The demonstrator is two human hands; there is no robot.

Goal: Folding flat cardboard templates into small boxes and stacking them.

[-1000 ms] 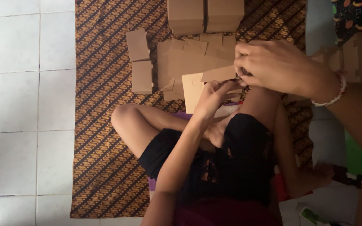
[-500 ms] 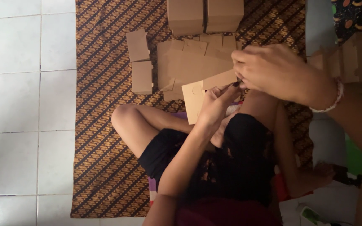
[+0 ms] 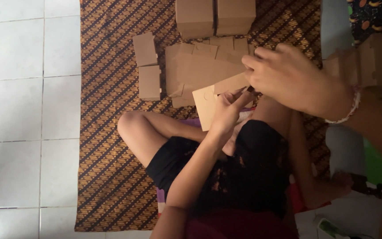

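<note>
Both hands work one flat cardboard blank (image 3: 208, 99), held above the person's lap. The left hand (image 3: 226, 110) supports the blank from below, fingers closed against its lower panel. The right hand (image 3: 288, 75) has its grip pinched together on the blank's upper flap. A stack of flat blanks (image 3: 195, 66) lies just beyond on the patterned mat (image 3: 107, 132), with two assembled boxes (image 3: 215, 17) farther out.

The folded box blank (image 3: 208, 104) was matt brown cardboard; the mat (image 3: 107, 110) was patterned woven cloth, the floor (image 3: 18, 88) glossy tile.
</note>
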